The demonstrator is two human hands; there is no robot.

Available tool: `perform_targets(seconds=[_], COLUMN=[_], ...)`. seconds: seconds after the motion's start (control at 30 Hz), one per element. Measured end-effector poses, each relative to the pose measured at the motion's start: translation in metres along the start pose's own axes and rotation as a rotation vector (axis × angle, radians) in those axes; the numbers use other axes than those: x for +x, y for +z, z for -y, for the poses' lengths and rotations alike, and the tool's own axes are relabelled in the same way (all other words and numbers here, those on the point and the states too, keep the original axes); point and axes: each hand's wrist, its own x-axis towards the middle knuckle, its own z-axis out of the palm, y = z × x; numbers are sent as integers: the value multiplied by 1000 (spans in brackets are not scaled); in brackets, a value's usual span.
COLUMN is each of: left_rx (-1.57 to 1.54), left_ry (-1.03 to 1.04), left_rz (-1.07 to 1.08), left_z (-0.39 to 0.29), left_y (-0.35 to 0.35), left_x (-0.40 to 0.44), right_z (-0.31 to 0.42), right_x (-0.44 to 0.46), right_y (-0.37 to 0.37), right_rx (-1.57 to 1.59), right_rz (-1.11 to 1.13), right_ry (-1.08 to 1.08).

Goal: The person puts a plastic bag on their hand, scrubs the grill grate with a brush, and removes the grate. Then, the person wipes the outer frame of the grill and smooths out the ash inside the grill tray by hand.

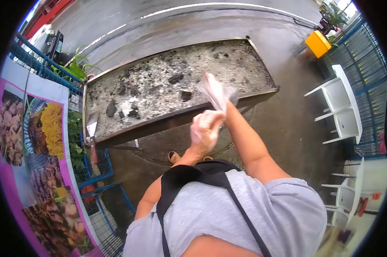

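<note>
My right hand (pixel 216 91) is inside a clear plastic glove (pixel 230 93), its fingers pointing forward over the near edge of a long metal grill trough (pixel 180 112). The plastic hangs loose around those fingers. At the right wrist, my left hand (pixel 205 129) is closed on the glove's cuff. Grey ash and black charcoal lumps (pixel 186 95) lie in the trough, one lump just left of the gloved hand. A wide metal blade with a brown handle (pixel 93 150) rests at the trough's left end.
White plastic chairs (pixel 339 100) stand on the right by a blue fence (pixel 364 60), with a yellow box (pixel 318 44) farther back. On the left is a banner (pixel 48 171) with food pictures. Wet pavement lies beyond the trough.
</note>
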Motion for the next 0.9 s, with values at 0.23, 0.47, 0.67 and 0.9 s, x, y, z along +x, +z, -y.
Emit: perform_targets(seconds=[0.23,0.47,0.67,0.9], left_rx=[66,246,243,209], left_ry=[95,-279,-663,-711], left_rz=[154,-149,-483,-667], left_z=[44,101,116,116], left_y=[-76,-231,-303,-329], left_x=[35,-29,-122,-148], right_z=[31,62,72,89], right_x=[48,67,42,99], right_y=[19,134,303,238], right_rx=[-1076,-752,-364,112], right_rz=[-154,-128,124,173], right_ry=[-774,-235,-500,-255])
